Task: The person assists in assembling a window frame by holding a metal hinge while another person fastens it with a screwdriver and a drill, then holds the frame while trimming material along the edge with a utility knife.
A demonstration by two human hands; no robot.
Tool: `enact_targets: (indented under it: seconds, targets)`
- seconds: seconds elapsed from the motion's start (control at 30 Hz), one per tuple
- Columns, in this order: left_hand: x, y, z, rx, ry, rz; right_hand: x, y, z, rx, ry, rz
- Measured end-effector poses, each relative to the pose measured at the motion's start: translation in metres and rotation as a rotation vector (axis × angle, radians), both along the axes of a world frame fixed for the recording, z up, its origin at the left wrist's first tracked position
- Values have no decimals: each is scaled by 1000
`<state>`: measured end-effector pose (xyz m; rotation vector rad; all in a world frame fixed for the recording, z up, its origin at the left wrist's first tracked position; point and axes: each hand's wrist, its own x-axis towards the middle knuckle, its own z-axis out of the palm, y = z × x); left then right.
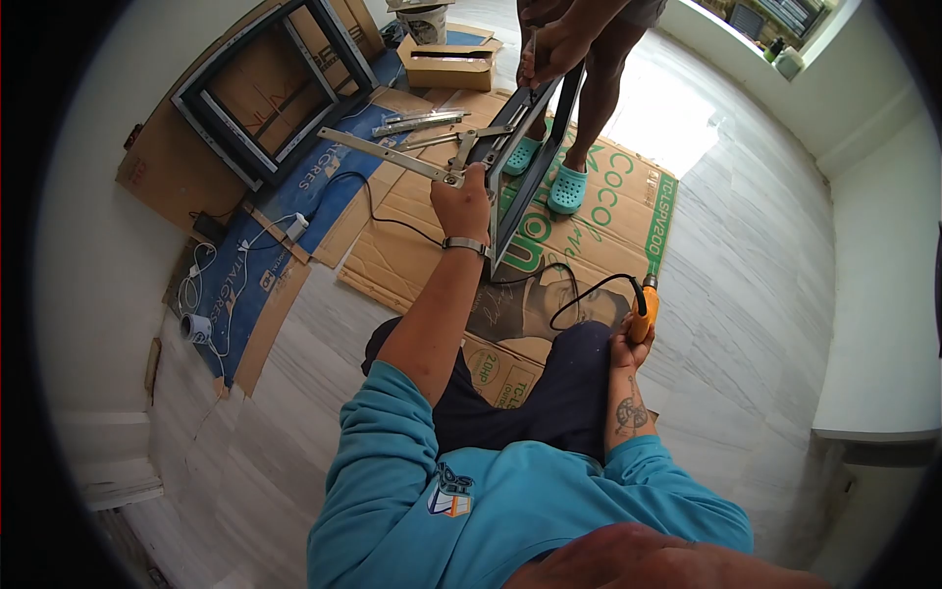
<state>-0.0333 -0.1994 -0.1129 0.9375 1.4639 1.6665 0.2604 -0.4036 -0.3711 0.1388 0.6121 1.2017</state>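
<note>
On a pale streaked floor [731, 294], a broad sheet of printed cardboard [620, 226] lies beneath a worker in a teal sweatshirt [540, 501] and dark trousers, with blue sheeting [339, 157] spread to the left. Beyond that sheeting, a divided window frame [310, 59] leans against upright cardboard at the wall. The dark frame [537, 187] in hand stands tilted over the printed cardboard, ahead of the worker's knees, between the worker and a co-worker in turquoise clogs [567, 189], whose hand [554, 51] is closed near the frame's upper end, its exact hold hard to tell. An open cardboard box [449, 69] sits at the far edge of the sheeting, just in front of a bucket [424, 24]. A jointed metal arm [391, 155] juts leftward from the dark frame, next to the worker's left hand [461, 211], whose fingers curl around the frame's near side, the tips partly hidden. The right hand [631, 346], by the right knee, wraps its fingers around an orange tool [645, 316], metal tip pointing away and black cord [642, 297] trailing. A wristwatch [467, 244] circles the left wrist.
</note>
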Motion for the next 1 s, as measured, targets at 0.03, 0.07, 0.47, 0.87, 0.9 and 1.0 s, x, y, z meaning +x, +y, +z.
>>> enact_targets:
  seconds: [0.03,0.07,0.47,0.87,0.9,1.0]
  targets:
    - [-1,3,-3,0,1,3,0,0,1,0,1,3]
    - [-4,8,-8,6,28,14,0,0,1,1,7,6]
    - [6,-4,7,-35,105,57,-1,8,11,40,258,42]
    - [10,-1,-4,-8,156,62,-1,11,13,34,212,60]
    - [11,0,-5,4,164,81,-2,11,13,32,251,49]
    - [12,-1,-4,-6,199,108,-1,9,16,48,281,58]
